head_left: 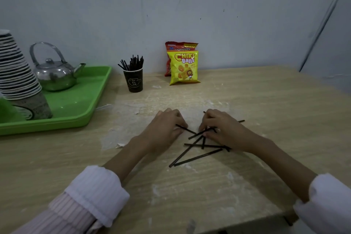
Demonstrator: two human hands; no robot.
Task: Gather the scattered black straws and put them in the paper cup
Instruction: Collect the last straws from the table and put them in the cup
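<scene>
Pale grey wall backs the worn wooden table [266, 100] that I watch from my remote seat; a green tray [83, 100] fills the far left, carrying a tall stack of cups [17, 70] and a metal kettle [55, 76]; 2 snack bags [183, 68] stand against the wall at the far middle. Both arms reach in from the near edge in rolled white sleeves; the left hand [167, 129] curls its fingers and pinches the end of 1 straw; the right hand [222, 129] curls over several crossed ones, gripping them against the table. The dark paper cup [135, 81] stands upright just right of the tray, well apart from the hands, already bristling with straws; the loose black straws [197, 157] lie crossed between and just near of the hands.
</scene>
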